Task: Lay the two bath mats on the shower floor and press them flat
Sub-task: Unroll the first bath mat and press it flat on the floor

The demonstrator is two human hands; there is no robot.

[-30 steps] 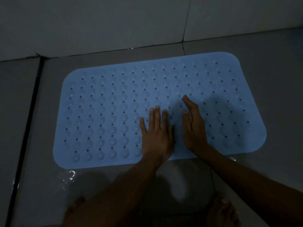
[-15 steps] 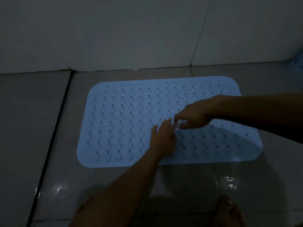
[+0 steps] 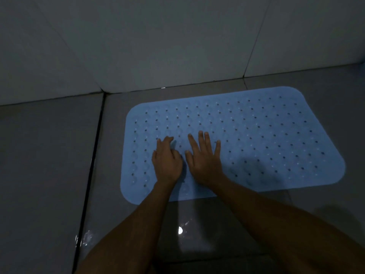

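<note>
- One blue bath mat (image 3: 256, 139) lies spread on the wet grey shower floor (image 3: 49, 155), its far long edge near the wall (image 3: 158, 46) and roughly parallel to it.
- Both hands rest palm-down on the mat's left half, just beside each other and close to its near edge.
- The left hand (image 3: 166, 162) has its fingers bent a little and held close together, tips on the mat; the right hand (image 3: 205, 161) has its fingers straight and slightly spread, pressing flat. Neither grips anything.
- By my reading, this mat is laid and the pressing is under way. The right half has no hand on it and probably needs its turn.
- A second mat is not in view, so roughly half the task seems left.
- Bare floor lies open left of the mat, past the dark tile joint (image 3: 92, 161), and along the near edge.
- Water glints near the mat's front edge; hands could slip there.
</note>
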